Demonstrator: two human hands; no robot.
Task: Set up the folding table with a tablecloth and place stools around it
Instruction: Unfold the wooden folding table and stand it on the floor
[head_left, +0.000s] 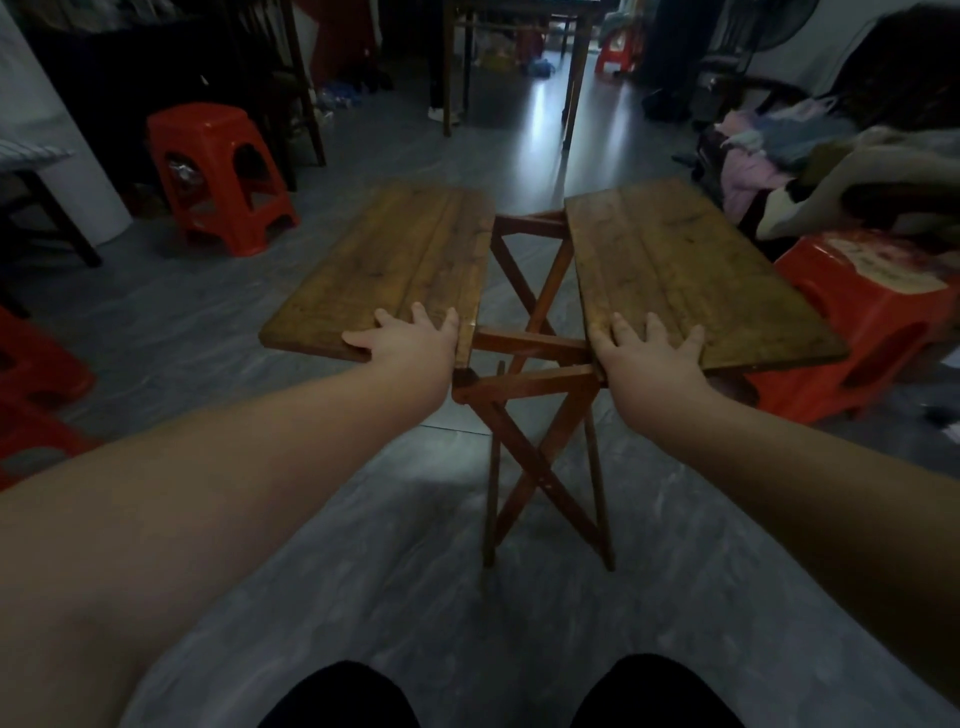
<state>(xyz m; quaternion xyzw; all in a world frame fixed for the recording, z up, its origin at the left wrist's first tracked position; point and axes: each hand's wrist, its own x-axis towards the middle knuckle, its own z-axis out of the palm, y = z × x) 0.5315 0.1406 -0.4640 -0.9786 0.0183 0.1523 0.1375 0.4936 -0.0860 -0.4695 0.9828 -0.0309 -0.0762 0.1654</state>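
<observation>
The folding table stands before you with its tabletop split in two. Your left hand lies flat on the left leaf, just left of the crossed frame. Your right hand lies flat on the right leaf, just right of it. The fingers of both hands are straight and spread, pressing and grasping nothing. Both leaves run lengthwise away from you, with the frame exposed between their inner edges. In my judgement, the coming move is inward, toward the frame.
</observation>
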